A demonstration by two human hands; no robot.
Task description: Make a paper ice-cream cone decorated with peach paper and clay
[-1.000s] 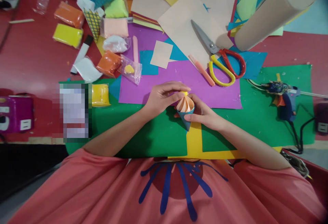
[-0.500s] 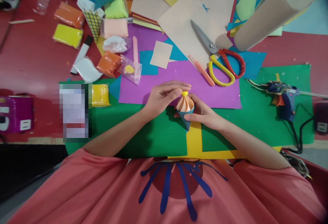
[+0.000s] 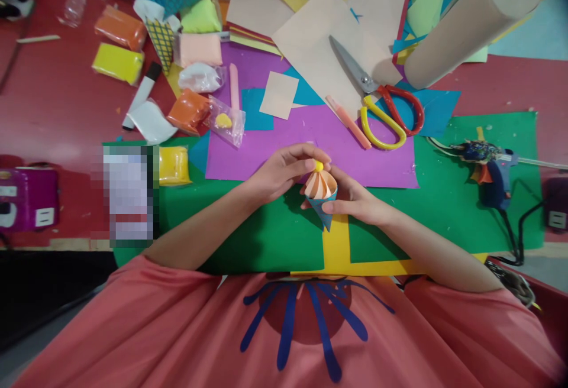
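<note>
Cone [image 3: 327, 219] of blue paper, tip down, sits in the grip of the right hand [image 3: 350, 199], thumb across its front, above the green sheet [image 3: 266, 228] close to the person's body. Its pleated peach swirl [image 3: 319, 187] rises from the mouth, capped by a yellow ball [image 3: 318, 166] that the left hand [image 3: 286, 170] pinches between thumb and forefinger. Beyond the hands spreads a purple sheet [image 3: 373, 169]; scissors [image 3: 367, 84] lie past it, blades apart. Farther right on the bench [image 3: 510, 89], a blue glue gun [image 3: 497, 178] rests on green.
</note>
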